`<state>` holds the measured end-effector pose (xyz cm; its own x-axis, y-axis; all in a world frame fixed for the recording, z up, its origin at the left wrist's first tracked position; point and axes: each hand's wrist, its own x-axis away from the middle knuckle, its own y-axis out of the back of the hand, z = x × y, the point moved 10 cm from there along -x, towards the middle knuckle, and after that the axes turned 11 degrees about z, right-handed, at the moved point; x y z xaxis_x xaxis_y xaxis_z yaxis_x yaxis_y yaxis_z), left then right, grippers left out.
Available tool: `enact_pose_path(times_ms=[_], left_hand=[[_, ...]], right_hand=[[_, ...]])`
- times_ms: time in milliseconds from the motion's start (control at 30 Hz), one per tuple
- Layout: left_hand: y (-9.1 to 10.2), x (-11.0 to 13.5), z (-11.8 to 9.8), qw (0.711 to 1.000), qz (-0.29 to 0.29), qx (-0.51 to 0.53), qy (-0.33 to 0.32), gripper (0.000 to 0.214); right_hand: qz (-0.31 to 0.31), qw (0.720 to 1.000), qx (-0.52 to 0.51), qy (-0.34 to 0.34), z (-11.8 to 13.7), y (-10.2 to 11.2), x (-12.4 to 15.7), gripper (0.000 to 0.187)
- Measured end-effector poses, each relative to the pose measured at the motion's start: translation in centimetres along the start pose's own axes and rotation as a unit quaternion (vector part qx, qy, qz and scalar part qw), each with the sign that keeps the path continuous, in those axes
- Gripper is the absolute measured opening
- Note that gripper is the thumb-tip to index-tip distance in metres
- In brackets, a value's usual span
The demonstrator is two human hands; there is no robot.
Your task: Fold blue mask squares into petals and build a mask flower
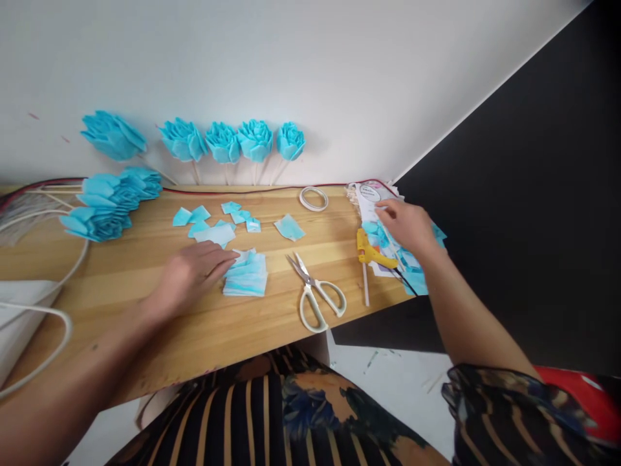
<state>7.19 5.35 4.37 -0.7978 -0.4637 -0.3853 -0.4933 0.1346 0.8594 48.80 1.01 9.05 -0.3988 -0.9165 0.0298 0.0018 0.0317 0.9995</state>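
Head view: the left hand [194,268], fingers together, is at the paper pile [246,278], left of the scissors [315,294]. Right of the scissors, near the glue gun [376,254], is the right hand [410,223]. Whether either grips something, I cannot tell.

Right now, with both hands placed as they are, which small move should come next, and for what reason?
Probably the left hand should pick the top piece off the blue stack: its fingers are already at the stack's edge, while the right hand is farther off, near the glue gun.
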Motion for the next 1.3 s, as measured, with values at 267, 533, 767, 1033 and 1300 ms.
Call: enact_pose_path(times_ms=[267,533,767,1033,1300], left_hand=[[0.6,-0.1,0.1,1.000,-0.004,-0.001,0.017,0.030],[1.0,0.1,0.4,1.000,-0.022,-0.002,0.018,0.035],[1.0,0.0,-0.1,1.000,-0.023,-0.007,0.010,0.036],[1.0,-0.1,0.2,1.000,-0.024,-0.002,0.018,0.031],[0.9,-0.3,0.5,0.997,-0.036,0.058,0.022,0.038]], right_hand=[[-0.029,0.982,0.026,0.185,13.6,-5.5,-3.2,0.038],[0.022,0.992,0.028,0.122,16.3,-7.0,-4.4,0.029],[0.033,0.963,-0.167,0.210,17.8,-6.8,-3.4,0.025],[-0.048,0.706,-0.685,0.175,13.6,-5.1,-4.5,0.005],[0.174,0.430,-0.875,0.142,20.0,-8.2,-2.9,0.008]])
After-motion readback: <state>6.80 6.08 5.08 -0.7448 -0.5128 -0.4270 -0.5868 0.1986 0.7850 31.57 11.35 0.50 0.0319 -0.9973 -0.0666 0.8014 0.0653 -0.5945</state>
